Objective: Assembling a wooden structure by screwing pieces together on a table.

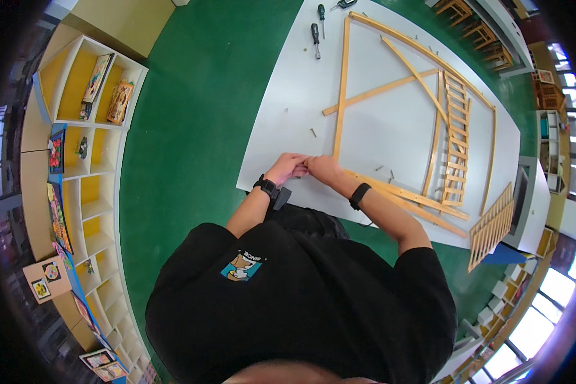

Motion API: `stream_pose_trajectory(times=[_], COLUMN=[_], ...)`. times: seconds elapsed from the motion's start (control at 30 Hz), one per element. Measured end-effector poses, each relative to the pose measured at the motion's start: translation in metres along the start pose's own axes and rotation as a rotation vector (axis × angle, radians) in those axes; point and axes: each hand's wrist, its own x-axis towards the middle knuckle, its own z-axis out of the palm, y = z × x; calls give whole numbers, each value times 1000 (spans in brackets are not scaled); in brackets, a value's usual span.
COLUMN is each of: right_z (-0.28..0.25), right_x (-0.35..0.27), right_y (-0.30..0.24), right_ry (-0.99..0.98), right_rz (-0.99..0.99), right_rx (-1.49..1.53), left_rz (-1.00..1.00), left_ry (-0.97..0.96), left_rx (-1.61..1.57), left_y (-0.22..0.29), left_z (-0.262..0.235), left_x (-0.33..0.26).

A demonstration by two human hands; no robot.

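Observation:
My left hand (pixel 289 168) and my right hand (pixel 324 168) meet over the near left part of the white table (pixel 281 128). Their fingers are pinched together, and whatever is between them is too small to make out. Just beyond my right hand, a long wooden slat (pixel 342 96) has its near end close to my fingers. A wooden rail (pixel 397 190) runs off to the right beneath my right forearm. One screw (pixel 313 132) lies a little beyond my hands; another screw (pixel 392 174) rests right of my right wrist.
Two screwdrivers (pixel 315 40) lie at the table's far left. Wooden slats and a ladder-like slatted panel (pixel 456 141) cover the right side. Another slatted panel (pixel 491 229) leans by the right edge. White shelves (pixel 91 147) line the left across a green floor (pixel 185 115).

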Motion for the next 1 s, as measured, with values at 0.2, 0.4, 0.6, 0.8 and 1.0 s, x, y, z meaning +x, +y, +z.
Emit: stream_pose_trajectory(times=[0.2, 0.4, 0.6, 0.8, 1.0], right_z=[7, 1, -11, -8, -122], right_x=[4, -4, -24, -38, -38], right_y=[5, 24, 42, 65, 67], right_ry=[44, 166, 116, -2, -419], right_rz=[-7, 9, 196, 202, 192], right_rx=[139, 444, 634, 587, 892], left_rz=[85, 103, 25, 172, 254], left_ry=[-3, 25, 15, 36, 17], left_rx=[-47, -51, -72, 150, 257], left_y=[-7, -6, -1, -3, -20], left_z=[-2, 4, 7, 15, -6], left_x=[1, -1, -15, -6, 8])
